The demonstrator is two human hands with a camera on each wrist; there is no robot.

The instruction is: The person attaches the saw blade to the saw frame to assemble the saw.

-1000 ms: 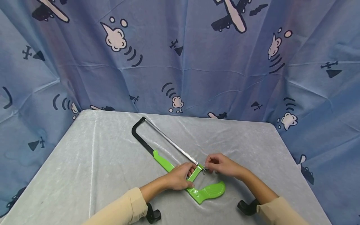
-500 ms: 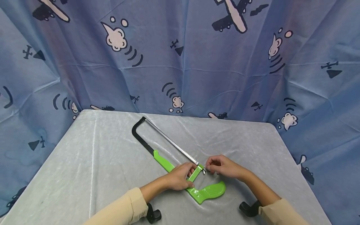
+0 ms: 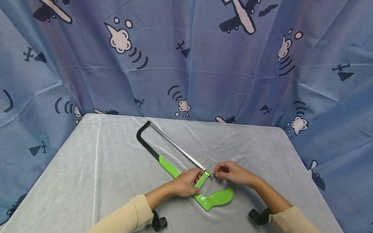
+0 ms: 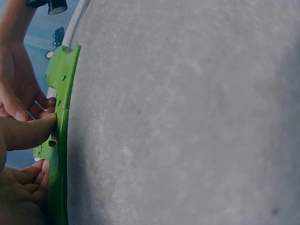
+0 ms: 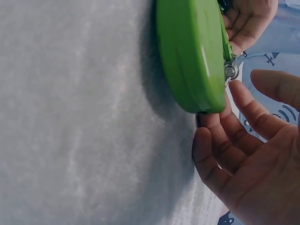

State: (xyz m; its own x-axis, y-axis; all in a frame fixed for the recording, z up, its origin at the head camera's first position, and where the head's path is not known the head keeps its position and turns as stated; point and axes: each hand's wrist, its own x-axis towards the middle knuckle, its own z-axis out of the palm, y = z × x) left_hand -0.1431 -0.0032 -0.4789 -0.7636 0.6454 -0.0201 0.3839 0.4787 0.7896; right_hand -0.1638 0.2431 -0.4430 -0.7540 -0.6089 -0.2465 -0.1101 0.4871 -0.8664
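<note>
A hacksaw (image 3: 167, 166) with a bright green handle and a black front frame lies slantwise on the table. Its silver blade (image 3: 177, 147) faces the far side. My left hand (image 3: 185, 183) grips the green frame beside the short rear post; in the left wrist view its thumb (image 4: 33, 131) presses the frame's edge. A small metal wing nut (image 5: 229, 71) sits at the blade's rear end. My right hand (image 3: 231, 171) is at this nut. From the right wrist view, the index fingertip is close to the nut and the thumb stands apart, with nothing pinched between them.
A pale grey cloth covers the table (image 3: 116, 187). Behind it hangs a blue curtain (image 3: 163, 58) printed with planes and clouds. Black wrist-worn devices (image 3: 159, 223) show under both forearms.
My right hand has drawn slightly right, its fingers shifting at the wing nut, whose wings look turned. The left hand and the hacksaw have stayed put.
</note>
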